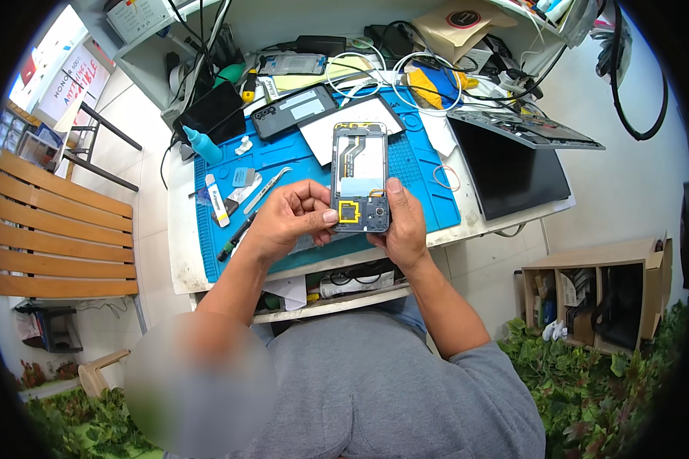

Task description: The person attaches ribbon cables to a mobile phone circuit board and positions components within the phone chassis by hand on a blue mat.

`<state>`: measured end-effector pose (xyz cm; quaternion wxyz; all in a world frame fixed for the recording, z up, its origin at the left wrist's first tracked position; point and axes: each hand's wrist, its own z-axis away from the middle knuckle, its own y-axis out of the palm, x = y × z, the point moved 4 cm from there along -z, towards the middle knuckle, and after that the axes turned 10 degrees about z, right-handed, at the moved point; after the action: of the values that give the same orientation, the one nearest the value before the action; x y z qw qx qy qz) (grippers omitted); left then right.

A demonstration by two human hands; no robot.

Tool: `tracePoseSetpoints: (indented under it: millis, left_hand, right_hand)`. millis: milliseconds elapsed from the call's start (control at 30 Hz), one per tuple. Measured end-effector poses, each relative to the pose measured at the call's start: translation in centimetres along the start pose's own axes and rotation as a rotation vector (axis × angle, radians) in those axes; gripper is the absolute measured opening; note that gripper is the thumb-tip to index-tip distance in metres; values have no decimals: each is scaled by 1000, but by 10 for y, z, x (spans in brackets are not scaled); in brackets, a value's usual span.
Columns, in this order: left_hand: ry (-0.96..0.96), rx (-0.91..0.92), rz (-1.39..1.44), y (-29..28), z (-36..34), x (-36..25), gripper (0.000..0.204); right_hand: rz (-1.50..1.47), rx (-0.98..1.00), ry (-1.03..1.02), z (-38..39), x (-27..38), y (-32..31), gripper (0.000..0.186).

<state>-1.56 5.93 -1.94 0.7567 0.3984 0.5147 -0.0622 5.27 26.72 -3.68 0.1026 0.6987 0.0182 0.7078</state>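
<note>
An opened smartphone (364, 164) with its insides showing is held upright over the work mat, a yellow-outlined square near its lower left corner. My right hand (406, 228) grips its lower right edge, thumb on the side. At the lower left corner my left hand (295, 218) is closed, its thumb tip pressed on the edge beside the yellow square and its other fingers curled. A white sheet-like pad (321, 136) lies behind the phone. Metal tweezers (268, 190) and a dark screwdriver (236, 237) rest on the blue mat (436, 206) next to my left hand.
A dark phone back cover (291, 111), a light-blue bottle (202, 145) and a white tube (217, 200) lie on the mat's left side. Coiled white cables (429, 84) fill the back. An opened laptop (513, 172) stands right. Below the tabletop a drawer (333, 300) is pulled out.
</note>
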Motion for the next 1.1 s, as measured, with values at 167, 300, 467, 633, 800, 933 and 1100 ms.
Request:
tracePoseSetpoints:
  millis: [167, 300, 467, 633, 800, 933, 1100]
  left_hand:
    - [12, 24, -7, -8, 1, 1, 32]
    - [-42, 63, -101, 1, 1, 0, 33]
    - [-66, 21, -136, 0, 1, -3, 28]
    - [-9, -62, -68, -3, -6, 1, 35]
    - [94, -134, -53, -10, -8, 9, 32]
    - [92, -111, -106, -11, -9, 5, 31]
    - [68, -114, -169, -12, -7, 3, 35]
  right_hand:
    - [30, 31, 29, -1, 4, -3, 63]
    - [-69, 18, -59, -19, 2, -5, 64]
    - [-18, -26, -99, -19, -11, -14, 60]
    - [-23, 10, -114, -8, -4, -6, 56]
    - [85, 8, -157, -3, -11, -4, 55]
    - [66, 4, -124, -6, -10, -4, 55]
    - [-42, -59, -101, -13, -5, -1, 55]
